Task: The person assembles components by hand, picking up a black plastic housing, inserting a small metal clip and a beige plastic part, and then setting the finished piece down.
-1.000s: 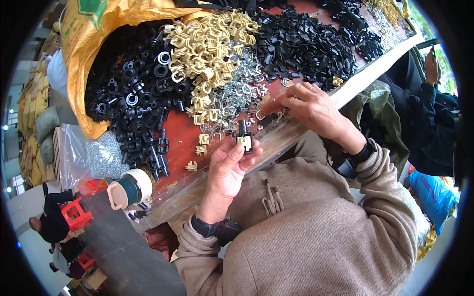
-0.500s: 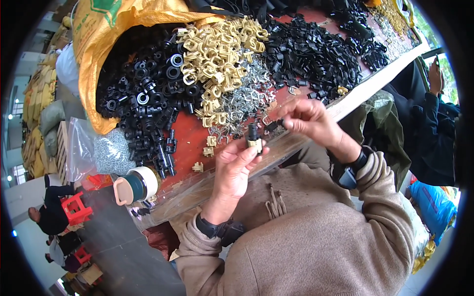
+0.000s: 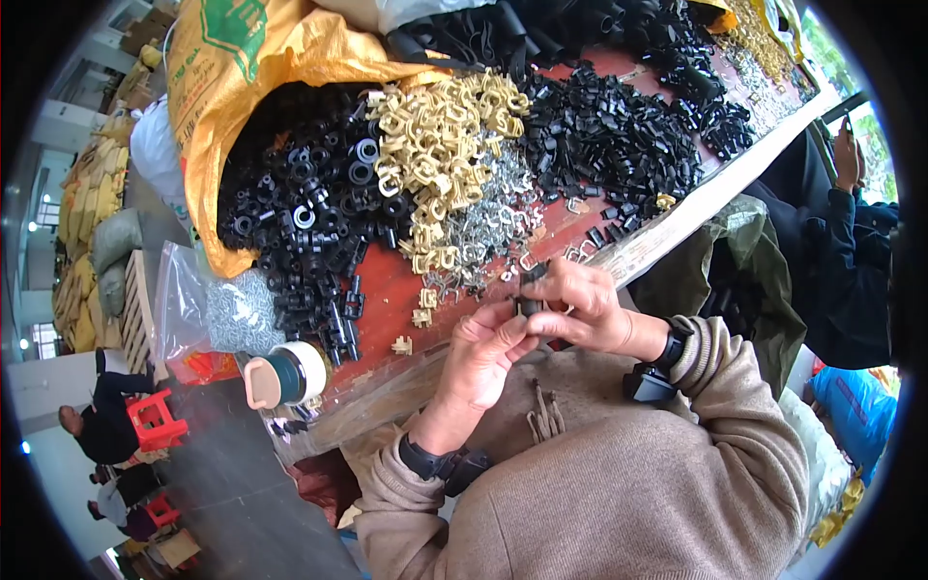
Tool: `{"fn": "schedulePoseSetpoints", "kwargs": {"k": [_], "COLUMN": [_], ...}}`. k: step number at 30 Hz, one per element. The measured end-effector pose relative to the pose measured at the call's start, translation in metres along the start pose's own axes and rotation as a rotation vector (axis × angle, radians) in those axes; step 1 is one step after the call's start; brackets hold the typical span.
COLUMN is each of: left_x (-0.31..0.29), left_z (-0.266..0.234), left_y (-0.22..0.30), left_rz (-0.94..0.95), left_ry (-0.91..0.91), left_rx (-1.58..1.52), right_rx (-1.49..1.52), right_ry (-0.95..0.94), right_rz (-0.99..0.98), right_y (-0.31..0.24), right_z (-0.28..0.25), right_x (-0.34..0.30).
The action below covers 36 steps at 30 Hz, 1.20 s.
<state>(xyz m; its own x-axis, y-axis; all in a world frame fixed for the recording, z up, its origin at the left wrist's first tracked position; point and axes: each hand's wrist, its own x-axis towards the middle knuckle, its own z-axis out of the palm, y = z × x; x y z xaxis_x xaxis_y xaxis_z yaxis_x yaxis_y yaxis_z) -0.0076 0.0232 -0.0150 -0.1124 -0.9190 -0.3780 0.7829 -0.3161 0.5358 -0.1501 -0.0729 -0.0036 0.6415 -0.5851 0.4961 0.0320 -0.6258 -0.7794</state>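
Observation:
My left hand (image 3: 481,360) is closed around a black plastic fitting (image 3: 528,306), mostly covered by the fingers. Right against it, my right hand (image 3: 586,307) has its thumb and fingers pinched at the fitting's upper part. A small dark plastic piece (image 3: 531,275) shows at the right fingertips; its exact shape is hidden. Beyond the hands lie a heap of cream plastic clips (image 3: 435,145), a scatter of U-shaped metal clips (image 3: 498,208) and a pile of small black plastic pieces (image 3: 609,130). Black ringed fittings (image 3: 314,213) are heaped to the left.
An orange woven sack (image 3: 208,164) opens over the fittings. A lidded cup (image 3: 290,375) and a clear bag of small metal parts (image 3: 242,314) stand at the left. The red tabletop (image 3: 387,280) has a wooden front edge. Another person (image 3: 841,232) sits at the right.
My right hand has moved down and left from beside the metal clips to meet my left hand. The fitting, upright and plainly visible before, is now largely covered by fingers. The view has shifted slightly.

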Motion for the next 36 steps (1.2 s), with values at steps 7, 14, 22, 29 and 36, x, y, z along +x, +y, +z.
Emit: {"fn": "schedulePoseSetpoints", "kwargs": {"k": [7,14,22,29,36], "left_x": [-0.001,0.011,0.023,0.031,0.028], "left_z": [0.008,0.006,-0.010,-0.006,-0.011], "left_y": [0.000,0.005,0.019,0.020,0.026], "left_rz": [-0.083,-0.075,0.031,0.050,0.156], "left_ry": [-0.072,-0.042,-0.048,0.030,-0.010], "left_rx": [0.106,0.098,0.168,0.174,0.418], "right_rx": [-0.231,-0.324,-0.522,-1.210,-1.435], "right_ry": [-0.029,-0.062,0.024,0.017,-0.222], "right_rz": [-0.372,-0.434,-0.342,0.156,0.399], "right_y": [0.015,0.024,0.059,0.197,0.232], "right_z": [-0.008,-0.009,-0.052,-0.137,-0.113], "right_x": [-0.004,0.005,0.063,0.172,0.189]}}
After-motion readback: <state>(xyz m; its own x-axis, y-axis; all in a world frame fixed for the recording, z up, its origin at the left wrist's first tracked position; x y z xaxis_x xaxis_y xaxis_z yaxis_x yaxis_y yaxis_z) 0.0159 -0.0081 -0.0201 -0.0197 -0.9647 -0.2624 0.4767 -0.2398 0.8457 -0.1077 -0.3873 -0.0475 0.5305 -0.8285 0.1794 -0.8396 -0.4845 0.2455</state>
